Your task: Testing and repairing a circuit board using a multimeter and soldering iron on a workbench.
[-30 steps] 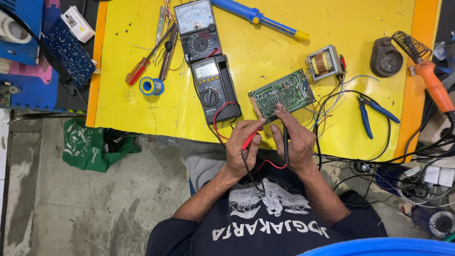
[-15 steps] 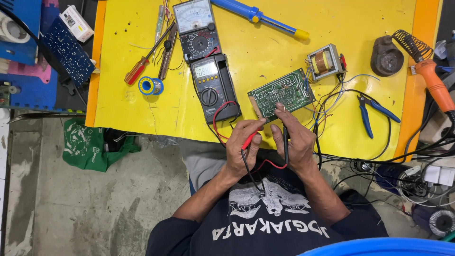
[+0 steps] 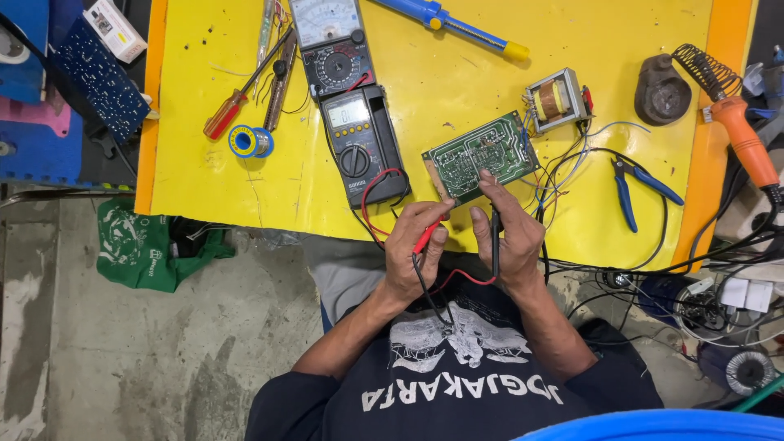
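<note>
My left hand (image 3: 412,249) grips a red test probe (image 3: 426,236) just below the green circuit board (image 3: 480,157) on the yellow table (image 3: 245,188). My right hand (image 3: 506,233) holds a black test probe (image 3: 495,230), its index finger touching the board's near edge. Red and black leads run from the probes to a black digital multimeter (image 3: 359,143) left of the board. A small transformer (image 3: 555,100) is wired to the board's far right corner.
An analog meter (image 3: 331,45), a red-handled screwdriver (image 3: 237,102) and a solder spool (image 3: 249,141) lie at the left. Blue pliers (image 3: 633,188), an orange soldering iron (image 3: 739,135) with its coil stand (image 3: 674,86) sit right. Tangled cables hang off the right edge. A green cloth (image 3: 143,241) lies on the floor.
</note>
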